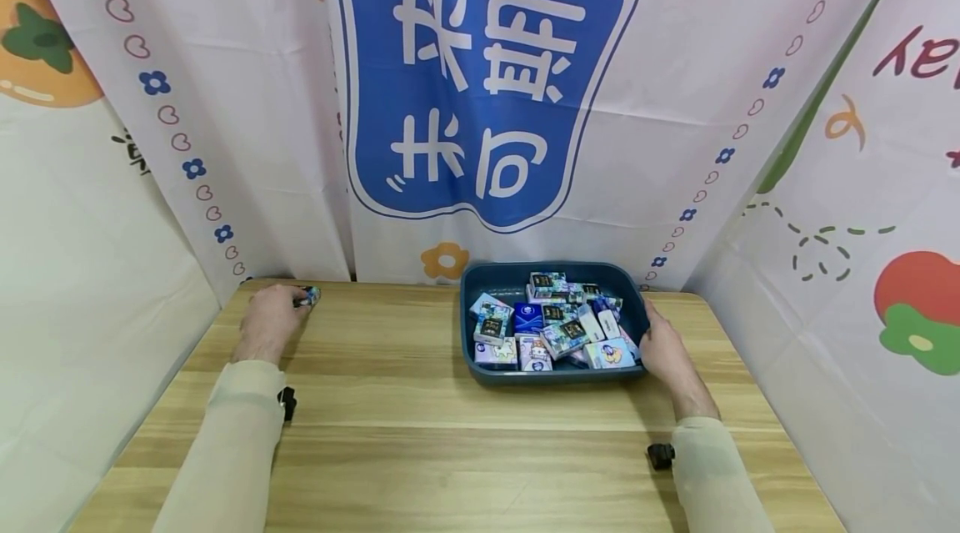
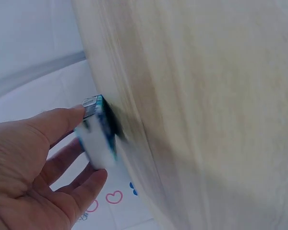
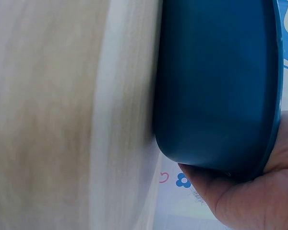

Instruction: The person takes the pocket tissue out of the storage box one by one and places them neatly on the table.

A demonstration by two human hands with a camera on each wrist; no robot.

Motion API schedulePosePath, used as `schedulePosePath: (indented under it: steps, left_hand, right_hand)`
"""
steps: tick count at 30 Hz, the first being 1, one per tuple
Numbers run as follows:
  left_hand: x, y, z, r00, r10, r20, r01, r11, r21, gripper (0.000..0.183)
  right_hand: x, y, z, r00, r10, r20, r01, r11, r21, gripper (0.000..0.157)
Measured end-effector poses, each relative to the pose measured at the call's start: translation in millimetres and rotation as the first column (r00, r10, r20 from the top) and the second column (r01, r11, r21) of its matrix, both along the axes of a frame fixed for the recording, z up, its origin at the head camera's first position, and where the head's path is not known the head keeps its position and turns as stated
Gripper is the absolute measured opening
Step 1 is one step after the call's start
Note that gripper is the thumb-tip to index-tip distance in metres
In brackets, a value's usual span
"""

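At the table's far left corner, my left hand [image 1: 272, 318] pinches a small eraser in a patterned blue-green sleeve [image 1: 307, 296]. In the left wrist view the thumb lies at one end of the eraser [image 2: 97, 134] and fingers at the other, its pale side toward the camera, close by the tabletop. My right hand [image 1: 664, 346] grips the right end of a dark blue plastic basin [image 1: 517, 379]. The right wrist view shows that hand around the corner of the basin [image 3: 216, 86]. Inside the basin lie several erasers [image 1: 566, 338] in patterned sleeves, heaped loosely.
The wooden table [image 1: 390, 466] ends against a printed cloth backdrop [image 1: 405, 249] right behind the basin. Cloth walls also stand along the left and right sides. Small black devices are worn on both wrists.
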State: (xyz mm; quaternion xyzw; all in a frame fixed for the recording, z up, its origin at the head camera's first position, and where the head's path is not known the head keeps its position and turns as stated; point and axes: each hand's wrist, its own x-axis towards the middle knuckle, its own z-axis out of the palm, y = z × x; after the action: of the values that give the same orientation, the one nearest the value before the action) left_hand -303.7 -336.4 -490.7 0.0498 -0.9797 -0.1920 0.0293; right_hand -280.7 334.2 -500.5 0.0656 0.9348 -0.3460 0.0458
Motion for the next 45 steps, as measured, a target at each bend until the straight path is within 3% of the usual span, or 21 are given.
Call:
schedulePosePath:
  steps: [7, 19, 27, 32, 38, 45]
  left_hand:
    - [1.3, -1.7, -3.2, 0.999, -0.006, 0.045, 0.005, 1.0, 0.02, 0.043]
    - [2.0, -1.5, -5.0, 1.0, -0.009, 0.016, 0.009, 1.0, 0.0, 0.044]
    - [3.1, 3.4, -0.8, 0.999, -0.028, -0.041, 0.028, 1.0, 0.01, 0.046]
    - [4.9, 23.6, 10.1, 0.99, -0.078, -0.12, 0.083, 0.996, 0.037, 0.047]
    - [8.8, 60.0, 25.2, 0.972, -0.139, -0.192, 0.147, 0.989, 0.025, 0.046]
    - [15.1, 100.3, 35.0, 0.947, -0.187, -0.262, 0.209, 0.976, 0.057, 0.041]
  right_hand:
    - [0.3, -0.3, 0.4, 1.0, 0.007, -0.005, -0.007, 1.0, -0.004, 0.071]
    - [10.0, -15.4, 13.1, 0.999, 0.039, 0.021, -0.04, 0.997, 0.065, 0.067]
    - [10.2, -14.9, 9.5, 1.0, 0.022, 0.013, -0.021, 0.999, -0.035, 0.067]
    - [2.5, -8.8, -2.4, 0.996, 0.05, -0.075, -0.057, 0.994, -0.098, 0.072]
    - [-0.8, -6.7, -5.7, 0.994, 0.095, -0.061, -0.101, 0.99, -0.101, 0.079]
    - [0.5, -8.5, -6.7, 0.992, 0.115, -0.058, -0.118, 0.991, -0.063, 0.08]
